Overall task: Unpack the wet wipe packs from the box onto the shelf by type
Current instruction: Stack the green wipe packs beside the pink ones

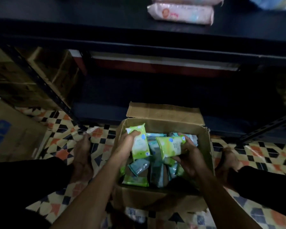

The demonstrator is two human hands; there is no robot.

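Observation:
An open cardboard box (165, 113) sits on the patterned floor between my feet, holding several green and pale blue wet wipe packs. My left hand (127, 142) grips one green pack (139, 144) held upright over the box. My right hand (188, 156) grips a second green pack (169, 146), tilted. Blue packs (139, 166) lie loose beneath both hands. The dark shelf (89, 19) runs across the top, with pink packs (180, 13) lying on it.
Brown cartons (12, 136) stand at the left, beside a slotted shelf upright (40, 80). Another upright (267, 128) slants at the right. My bare feet (82, 156) flank the box. A blue-wrapped item (274, 2) lies on the shelf's far right.

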